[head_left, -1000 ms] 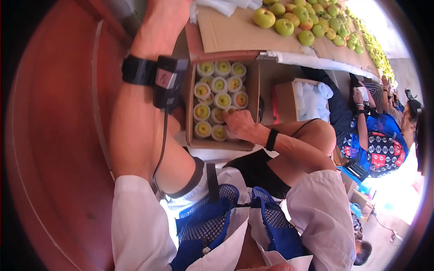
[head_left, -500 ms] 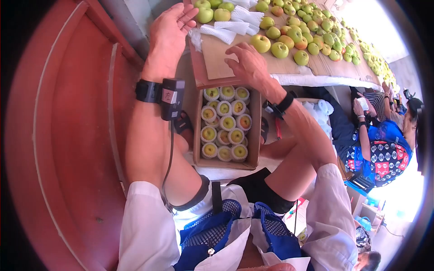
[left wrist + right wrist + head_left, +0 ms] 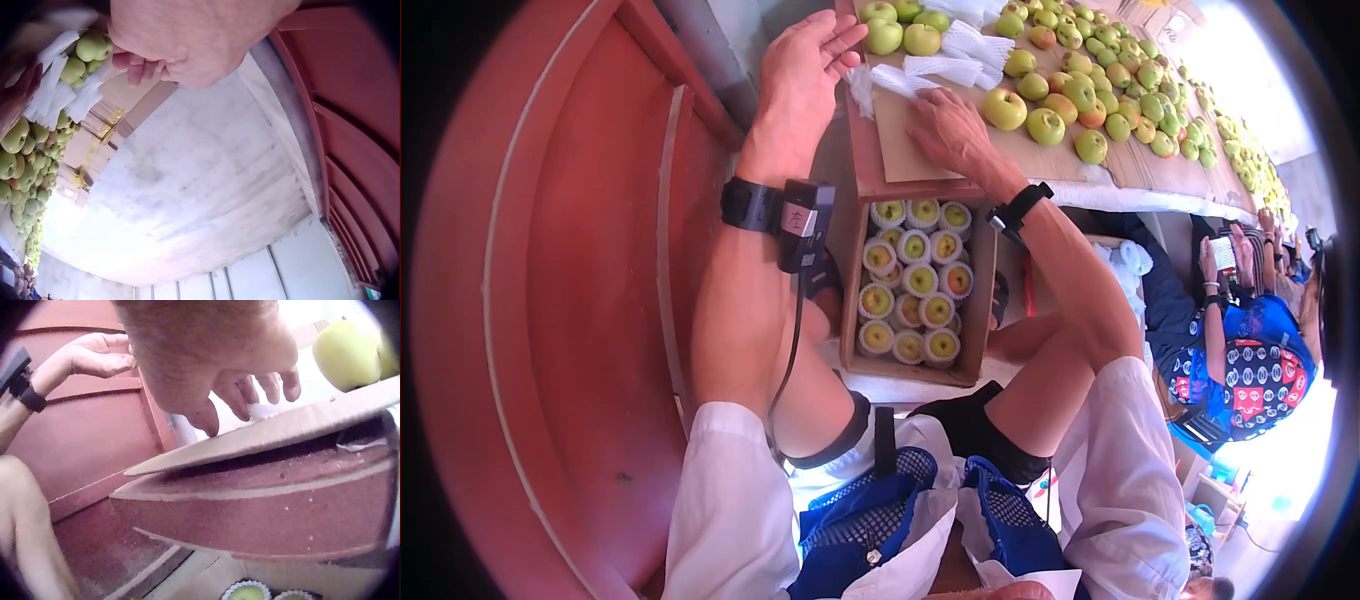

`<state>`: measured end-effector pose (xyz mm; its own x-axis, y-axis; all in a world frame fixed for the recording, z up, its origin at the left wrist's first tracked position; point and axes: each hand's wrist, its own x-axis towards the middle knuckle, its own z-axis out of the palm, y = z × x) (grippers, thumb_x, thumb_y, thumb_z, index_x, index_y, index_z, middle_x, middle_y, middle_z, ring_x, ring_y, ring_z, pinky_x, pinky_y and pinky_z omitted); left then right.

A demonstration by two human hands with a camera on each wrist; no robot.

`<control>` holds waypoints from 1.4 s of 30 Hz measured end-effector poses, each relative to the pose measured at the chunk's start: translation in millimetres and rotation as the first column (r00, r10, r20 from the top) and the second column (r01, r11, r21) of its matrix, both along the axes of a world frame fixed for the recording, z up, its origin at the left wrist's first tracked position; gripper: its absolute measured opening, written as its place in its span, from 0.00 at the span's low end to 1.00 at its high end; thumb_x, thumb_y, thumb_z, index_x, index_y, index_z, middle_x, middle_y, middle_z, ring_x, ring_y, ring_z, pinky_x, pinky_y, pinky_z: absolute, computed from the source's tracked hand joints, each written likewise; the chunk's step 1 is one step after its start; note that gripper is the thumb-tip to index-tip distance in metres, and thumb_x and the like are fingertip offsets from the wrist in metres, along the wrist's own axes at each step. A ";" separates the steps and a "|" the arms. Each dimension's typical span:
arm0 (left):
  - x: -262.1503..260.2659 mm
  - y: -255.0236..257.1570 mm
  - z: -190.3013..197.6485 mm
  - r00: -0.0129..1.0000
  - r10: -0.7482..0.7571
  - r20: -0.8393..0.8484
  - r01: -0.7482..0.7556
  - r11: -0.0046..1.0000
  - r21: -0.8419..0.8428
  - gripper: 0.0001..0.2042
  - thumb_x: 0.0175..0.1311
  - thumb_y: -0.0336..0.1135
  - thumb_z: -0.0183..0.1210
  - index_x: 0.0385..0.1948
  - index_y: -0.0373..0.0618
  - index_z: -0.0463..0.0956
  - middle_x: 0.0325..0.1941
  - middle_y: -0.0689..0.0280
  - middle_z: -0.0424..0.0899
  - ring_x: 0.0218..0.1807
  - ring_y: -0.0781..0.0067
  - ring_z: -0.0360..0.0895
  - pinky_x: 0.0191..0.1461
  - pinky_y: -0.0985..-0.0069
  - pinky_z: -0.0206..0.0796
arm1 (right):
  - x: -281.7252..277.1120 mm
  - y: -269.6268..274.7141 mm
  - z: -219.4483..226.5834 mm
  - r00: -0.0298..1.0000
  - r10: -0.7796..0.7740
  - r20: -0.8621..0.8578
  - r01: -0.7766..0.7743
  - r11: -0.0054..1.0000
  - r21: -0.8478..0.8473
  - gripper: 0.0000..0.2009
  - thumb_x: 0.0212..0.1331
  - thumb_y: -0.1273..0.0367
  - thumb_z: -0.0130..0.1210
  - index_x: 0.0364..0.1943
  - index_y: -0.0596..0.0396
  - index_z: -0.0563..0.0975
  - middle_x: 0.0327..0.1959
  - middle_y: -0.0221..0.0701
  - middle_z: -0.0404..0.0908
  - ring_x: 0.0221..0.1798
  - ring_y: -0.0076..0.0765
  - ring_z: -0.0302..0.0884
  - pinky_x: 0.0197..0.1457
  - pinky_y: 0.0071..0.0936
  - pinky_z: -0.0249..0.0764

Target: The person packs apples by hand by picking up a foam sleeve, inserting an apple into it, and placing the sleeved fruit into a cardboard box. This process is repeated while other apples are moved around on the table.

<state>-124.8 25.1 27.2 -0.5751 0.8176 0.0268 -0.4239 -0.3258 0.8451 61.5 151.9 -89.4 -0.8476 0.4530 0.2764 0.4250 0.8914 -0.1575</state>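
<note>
My right hand [image 3: 955,132] reaches over the cardboard-covered table edge, its fingertips at a white foam net sleeve [image 3: 903,82]. In the right wrist view the fingers of this hand [image 3: 219,356] point down, loosely bent, close to a bit of white foam [image 3: 265,411]. My left hand [image 3: 800,85] is raised at the table's left corner, palm turned inward, fingers relaxed and holding nothing. Several more foam sleeves [image 3: 975,45] lie beside green apples [image 3: 884,37]. Below the table edge stands a cardboard box [image 3: 852,330] with apples in foam sleeves [image 3: 915,247].
Many loose apples [image 3: 1090,90] cover the table to the right. A red panelled surface [image 3: 590,300] stands on the left. Under the table at right is a container with white foam [image 3: 1128,270]. Another person in blue [image 3: 1250,345] sits at far right.
My right hand has left the box and moved up to the foam sleeves on the table. My left hand has come lower into view. The head view has shifted.
</note>
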 end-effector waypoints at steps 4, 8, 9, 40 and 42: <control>5.1 -3.0 2.2 0.999 0.037 0.011 -0.037 0.999 -0.008 0.13 0.71 0.33 0.58 0.51 0.37 0.73 0.53 0.57 0.82 0.56 0.64 0.82 0.54 0.71 0.71 | 11.1 -8.1 14.5 0.961 -0.060 -0.269 -0.019 0.959 -0.282 0.19 0.62 0.62 0.58 0.54 0.58 0.80 0.59 0.38 0.78 0.57 0.47 0.78 0.59 0.40 0.73; 10.3 0.5 -1.3 0.998 0.031 -0.051 -0.036 0.995 -0.094 0.14 0.70 0.33 0.58 0.52 0.36 0.73 0.53 0.57 0.83 0.55 0.65 0.82 0.53 0.70 0.71 | 23.4 -7.5 41.5 0.833 -0.280 -0.477 -0.031 0.838 -0.545 0.16 0.61 0.65 0.58 0.49 0.61 0.81 0.47 0.39 0.84 0.42 0.38 0.83 0.47 0.32 0.77; 12.0 2.4 -5.3 0.997 0.022 -0.072 -0.030 0.993 -0.116 0.15 0.70 0.34 0.58 0.52 0.36 0.73 0.52 0.57 0.83 0.55 0.65 0.82 0.53 0.70 0.71 | 26.3 -2.5 42.1 0.790 -0.355 -0.500 -0.117 0.714 -0.691 0.14 0.61 0.66 0.59 0.47 0.61 0.81 0.41 0.36 0.84 0.39 0.28 0.80 0.43 0.27 0.76; 83.3 12.7 -26.8 0.061 0.240 -0.969 -0.197 0.955 0.224 0.13 0.58 0.21 0.60 0.44 0.46 0.81 0.42 0.61 0.85 0.44 0.58 0.82 0.47 0.68 0.72 | 64.0 -39.6 97.6 0.684 -0.541 -0.489 -0.576 0.010 -0.817 0.16 0.66 0.64 0.55 0.52 0.62 0.74 0.51 0.37 0.80 0.52 0.35 0.80 0.45 0.29 0.73; 86.8 9.4 -23.9 -0.013 0.255 -0.967 -0.176 0.951 0.253 0.15 0.56 0.20 0.60 0.44 0.47 0.81 0.44 0.61 0.85 0.48 0.56 0.81 0.51 0.66 0.72 | 65.1 -39.3 96.3 0.669 -0.563 -0.486 -0.599 -0.020 -0.801 0.14 0.66 0.67 0.53 0.51 0.61 0.74 0.52 0.36 0.80 0.51 0.35 0.80 0.44 0.28 0.74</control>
